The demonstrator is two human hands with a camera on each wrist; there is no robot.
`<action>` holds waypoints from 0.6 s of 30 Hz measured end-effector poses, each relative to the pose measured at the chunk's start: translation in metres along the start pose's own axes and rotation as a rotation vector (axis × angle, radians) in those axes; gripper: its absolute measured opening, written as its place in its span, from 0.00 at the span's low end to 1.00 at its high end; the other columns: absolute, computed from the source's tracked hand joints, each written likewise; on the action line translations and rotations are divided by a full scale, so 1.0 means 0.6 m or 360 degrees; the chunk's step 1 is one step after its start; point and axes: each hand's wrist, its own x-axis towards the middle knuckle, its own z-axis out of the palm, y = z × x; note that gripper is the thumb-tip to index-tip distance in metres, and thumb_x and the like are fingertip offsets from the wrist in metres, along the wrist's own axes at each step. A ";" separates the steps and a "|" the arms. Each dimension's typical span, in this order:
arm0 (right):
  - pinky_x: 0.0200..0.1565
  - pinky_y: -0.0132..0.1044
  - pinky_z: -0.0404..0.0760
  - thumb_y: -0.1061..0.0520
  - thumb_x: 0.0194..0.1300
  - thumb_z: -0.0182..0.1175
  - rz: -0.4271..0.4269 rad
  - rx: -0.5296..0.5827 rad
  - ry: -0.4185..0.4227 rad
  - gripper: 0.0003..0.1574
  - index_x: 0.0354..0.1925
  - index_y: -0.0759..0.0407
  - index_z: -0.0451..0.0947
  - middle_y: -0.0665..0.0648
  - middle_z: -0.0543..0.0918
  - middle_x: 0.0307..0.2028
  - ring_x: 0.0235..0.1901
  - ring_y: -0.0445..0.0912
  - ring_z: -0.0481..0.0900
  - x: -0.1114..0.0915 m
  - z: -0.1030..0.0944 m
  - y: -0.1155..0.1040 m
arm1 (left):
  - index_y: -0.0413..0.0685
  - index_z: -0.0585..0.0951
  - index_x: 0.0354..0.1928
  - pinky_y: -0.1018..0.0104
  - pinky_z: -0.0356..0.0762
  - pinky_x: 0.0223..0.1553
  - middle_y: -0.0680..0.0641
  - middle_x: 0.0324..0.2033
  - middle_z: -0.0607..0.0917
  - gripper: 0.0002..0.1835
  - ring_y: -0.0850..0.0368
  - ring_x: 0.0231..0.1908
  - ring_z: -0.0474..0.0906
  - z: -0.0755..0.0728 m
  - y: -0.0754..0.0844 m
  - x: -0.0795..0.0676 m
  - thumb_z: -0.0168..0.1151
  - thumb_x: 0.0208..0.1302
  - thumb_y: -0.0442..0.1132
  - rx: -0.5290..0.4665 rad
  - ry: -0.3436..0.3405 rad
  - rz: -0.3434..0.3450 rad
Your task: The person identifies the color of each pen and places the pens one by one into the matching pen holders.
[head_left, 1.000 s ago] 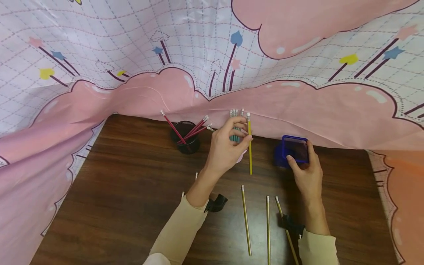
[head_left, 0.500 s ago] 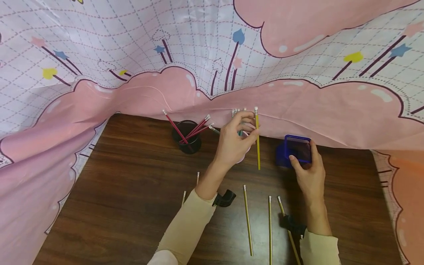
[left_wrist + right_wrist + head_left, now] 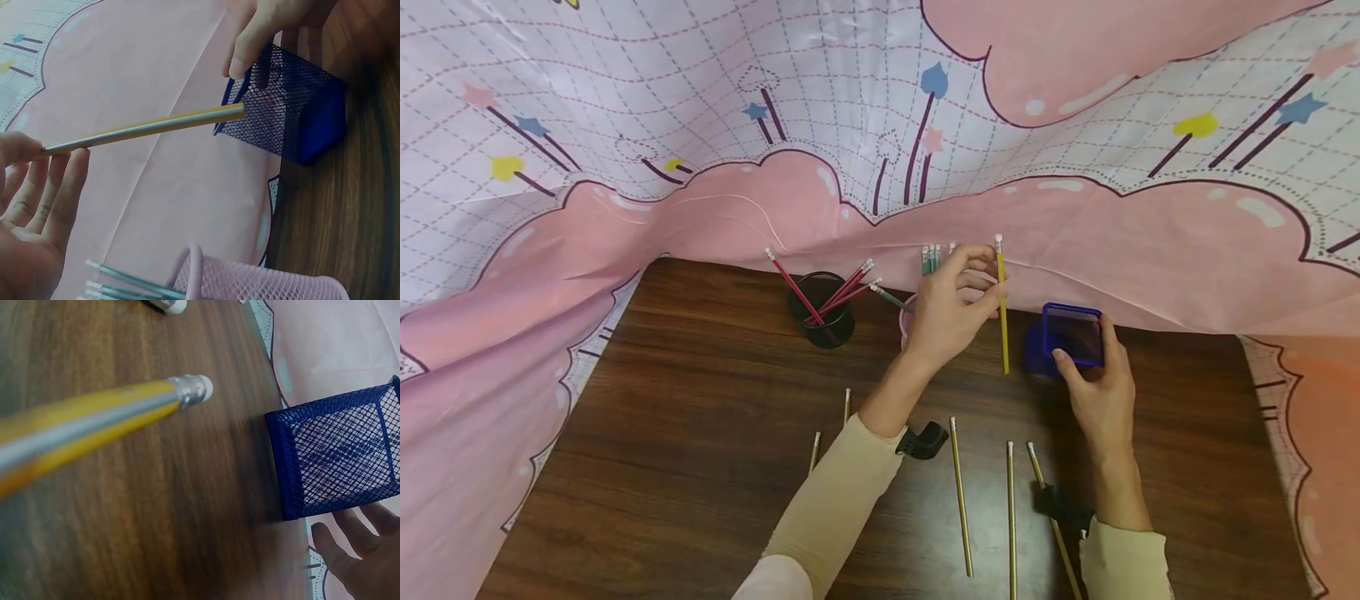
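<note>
My left hand (image 3: 953,304) pinches a yellow pencil (image 3: 1003,321) between thumb and fingers, white eraser end up, above the table. Its lower end points toward a square blue mesh pencil cup (image 3: 312,94) in the left wrist view and overlaps the cup's rim there. At the back right, my right hand (image 3: 1101,396) holds this cup with the thumb on the near side and fingers along the right side. Behind the left hand, a pink mesh cup (image 3: 281,284) with several teal pencils (image 3: 931,260) is partly hidden.
A round black mesh cup (image 3: 827,336) with several red pencils (image 3: 793,286) stands at back left. Several gold pencils (image 3: 961,500) lie spread over the wooden table (image 3: 700,400) in front, some under the forearms. A pink patterned cloth (image 3: 1187,250) hangs along the back edge.
My left hand has moved right with the yellow pencil, from in front of the pink cup toward the blue cup. My right hand and the blue cup have stayed in place.
</note>
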 end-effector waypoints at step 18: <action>0.43 0.30 0.70 0.59 0.61 0.70 -0.0025 0.0023 0.0002 0.49 0.75 0.46 0.60 0.66 0.75 0.59 0.48 0.52 0.72 -0.001 0.001 -0.004 | 0.38 0.74 0.54 0.70 0.83 0.32 0.38 0.44 0.82 0.18 0.50 0.39 0.85 0.035 -0.013 0.034 0.66 0.64 0.27 0.0088 -0.0019 0.0030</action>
